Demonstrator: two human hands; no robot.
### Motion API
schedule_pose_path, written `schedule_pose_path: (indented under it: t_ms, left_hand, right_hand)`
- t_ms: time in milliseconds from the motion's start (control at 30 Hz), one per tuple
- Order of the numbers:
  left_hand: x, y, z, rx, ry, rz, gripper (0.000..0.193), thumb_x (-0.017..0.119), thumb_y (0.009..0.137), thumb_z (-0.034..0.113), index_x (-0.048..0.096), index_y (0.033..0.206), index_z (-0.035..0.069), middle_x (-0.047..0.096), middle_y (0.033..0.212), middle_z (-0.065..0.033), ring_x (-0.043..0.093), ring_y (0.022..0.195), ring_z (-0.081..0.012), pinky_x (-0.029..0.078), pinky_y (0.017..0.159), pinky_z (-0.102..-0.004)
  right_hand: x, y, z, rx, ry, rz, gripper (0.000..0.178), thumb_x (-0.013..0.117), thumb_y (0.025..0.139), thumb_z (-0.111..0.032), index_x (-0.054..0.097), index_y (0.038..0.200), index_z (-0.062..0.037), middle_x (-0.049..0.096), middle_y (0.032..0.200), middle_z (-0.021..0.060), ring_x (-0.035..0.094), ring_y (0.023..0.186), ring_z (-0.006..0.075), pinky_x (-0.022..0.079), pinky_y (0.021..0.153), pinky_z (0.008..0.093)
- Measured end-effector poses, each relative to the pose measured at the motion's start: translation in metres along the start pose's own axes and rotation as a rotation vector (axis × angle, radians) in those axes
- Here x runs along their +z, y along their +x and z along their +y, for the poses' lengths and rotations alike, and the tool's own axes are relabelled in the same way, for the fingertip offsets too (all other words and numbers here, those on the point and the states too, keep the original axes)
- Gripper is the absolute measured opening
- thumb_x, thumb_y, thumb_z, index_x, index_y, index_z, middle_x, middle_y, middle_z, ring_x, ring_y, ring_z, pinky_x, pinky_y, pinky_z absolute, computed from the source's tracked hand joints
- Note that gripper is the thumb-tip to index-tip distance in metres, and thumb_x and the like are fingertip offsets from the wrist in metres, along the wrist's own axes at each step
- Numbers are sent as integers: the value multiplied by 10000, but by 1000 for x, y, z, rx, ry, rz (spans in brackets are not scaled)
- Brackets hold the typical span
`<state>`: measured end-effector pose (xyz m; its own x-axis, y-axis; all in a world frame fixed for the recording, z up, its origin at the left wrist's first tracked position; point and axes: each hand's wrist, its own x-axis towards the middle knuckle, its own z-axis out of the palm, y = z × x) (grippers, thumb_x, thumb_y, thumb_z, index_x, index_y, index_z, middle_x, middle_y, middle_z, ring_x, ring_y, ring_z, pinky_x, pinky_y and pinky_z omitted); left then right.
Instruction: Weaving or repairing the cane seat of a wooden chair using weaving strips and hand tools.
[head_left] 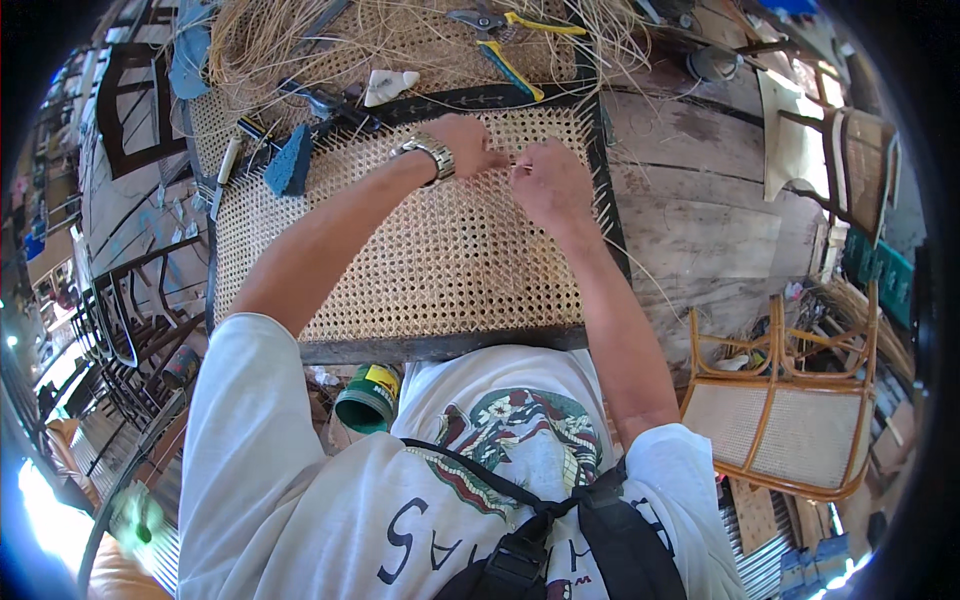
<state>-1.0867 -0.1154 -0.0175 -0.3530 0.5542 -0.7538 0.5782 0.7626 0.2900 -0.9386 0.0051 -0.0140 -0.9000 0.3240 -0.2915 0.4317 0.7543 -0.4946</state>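
- Head view: a person bends both hands to a woven cane panel (430, 270) set in a dark wooden frame (450, 347); the step in hand appears to be working strands through the weave near the frame's far edge.
- The left hand (465, 145), a metal watch (430, 155) at its wrist, meets the right hand (555, 180) over the panel's far right part; fingertips nearly touch.
- Fingers on both hands are curled inward; how tightly they press, and whether either pinches a strand, cannot be told at this size.
- The panel lies directly beneath both grips, most of its weave stretching nearer the person; loose cane strands (270, 50) and yellow-handled cutters (488, 21) lie beyond.
- The next move likely calls for a fine pinch at one strand; a steady, even pull through its hole; care against splitting.
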Motion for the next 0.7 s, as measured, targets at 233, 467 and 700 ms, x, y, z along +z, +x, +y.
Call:
schedule_pose_path:
  t_ms: [233, 467, 700]
  left_hand:
    - [-91, -62, -81, -50, 379, 552, 481, 592, 921, 562, 694, 859, 96, 710, 802, -117, 688, 716, -279, 503, 578, -433]
    - [-107, -94, -10, 130, 72, 586, 422, 597, 940, 508, 677, 856, 102, 655, 663, -97, 637, 593, -283, 484, 585, -430]
    - [-10, -32, -14, 186, -56, 240, 310, 542, 978, 391, 650, 988, 101, 698, 820, -151, 685, 778, -351, 514, 669, -481]
  right_hand:
    - [-8, 18, -3, 94, 119, -127, 191, 603, 949, -192, 707, 982, -36, 661, 1036, 157, 681, 943, 262, 537, 825, 411]
    - [-27, 43, -27, -82, 1262, -112, 298, 678, 955, -303, 702, 975, -7, 662, 790, 32, 616, 753, 130, 514, 720, 313]
    - [13, 23, 24, -48, 311, 32, 198, 660, 880, -213, 681, 839, -20, 679, 794, 164, 670, 756, 313, 518, 709, 413]
